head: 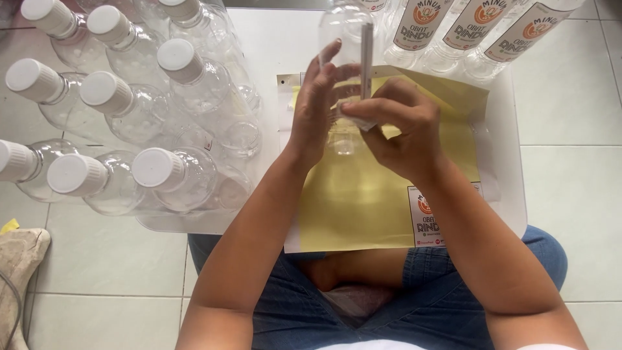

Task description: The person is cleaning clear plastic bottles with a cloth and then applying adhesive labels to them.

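Note:
A clear plastic bottle (345,29) stands upright between my hands over a yellow sticker backing sheet (363,194). My left hand (317,107) presses flat against the bottle's left side. My right hand (398,126) pinches the edge of a white label (367,52) held upright against the bottle's right side. One printed label (426,217) remains on the sheet near my right forearm.
Several clear bottles with white caps (172,172) lie on their sides at the left. Three labelled bottles (476,29) lie at the top right. All rest on a white board (512,194) over a tiled floor. A beige cloth (19,259) lies at the lower left.

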